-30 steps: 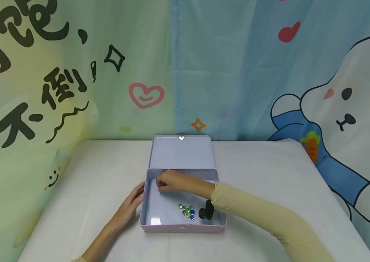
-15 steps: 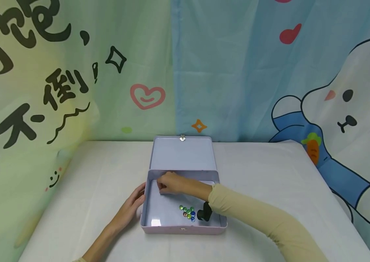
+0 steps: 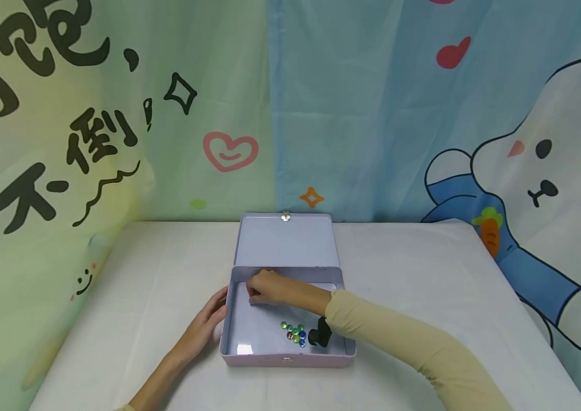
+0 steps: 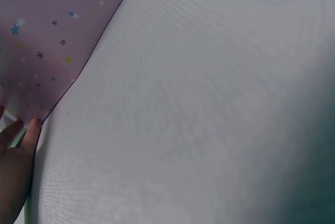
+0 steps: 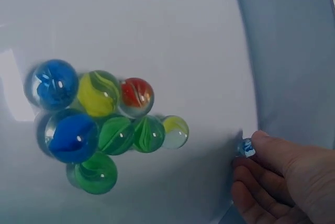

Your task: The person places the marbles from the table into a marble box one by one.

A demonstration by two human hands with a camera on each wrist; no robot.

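A metal box [image 3: 290,361] with its lid [image 3: 284,242] swung back stands on the table; its outside is pink with printed stars in the left wrist view. Several glass marbles [image 3: 294,334] sit in a cluster on its floor, blue, green, yellow and red. My right hand [image 3: 269,286] is inside the box, near the far left corner. Between thumb and index finger it pinches a small blue marble [image 5: 247,147], close to the box's wall [image 5: 293,62]. My left hand [image 3: 203,321] rests its extended fingers against the outside of the left wall.
A white cloth [image 3: 403,262] covers the table, reaching out on both sides of the box. Behind hangs a printed curtain [image 3: 341,114]. A black device [image 3: 320,333] on my right wrist is over the box floor, right beside the marble cluster.
The right forearm and the black wrist device have shifted slightly left. The right hand stays by the far left corner, and the left hand and marble cluster keep their places.
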